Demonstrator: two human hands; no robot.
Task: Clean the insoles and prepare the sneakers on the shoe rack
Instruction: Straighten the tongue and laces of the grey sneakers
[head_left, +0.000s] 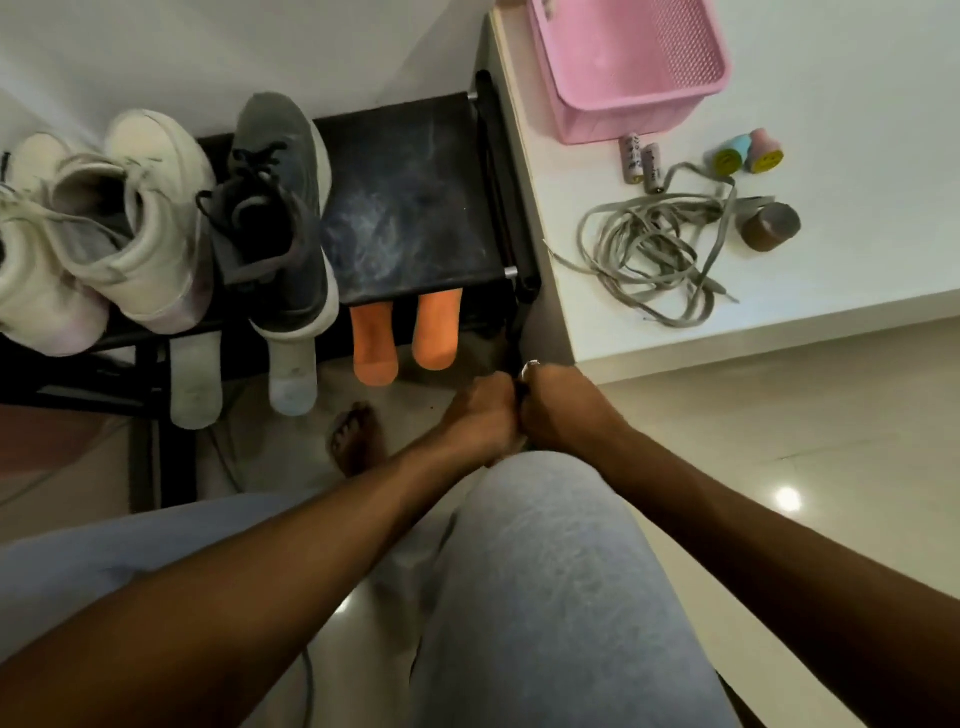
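Fingers of our left hand (483, 410) and right hand (558, 410) curl, touching, beside the shoe rack (415, 208) edge; we cannot tell their grasp; floor (727, 415) open rightward.

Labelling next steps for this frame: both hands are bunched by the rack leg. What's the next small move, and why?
Likely the left hand reaches for the nearer orange insole and draws it out. It and the right hand sit curled together by the rack leg, and whatever they hold is hidden. That insole juts from under the shelf just beyond them, untouched.

shoe rack (415, 208): 2 orange insoles (375, 343) | left hand (485, 410), right hand (558, 410): curled, touching, hold unclear
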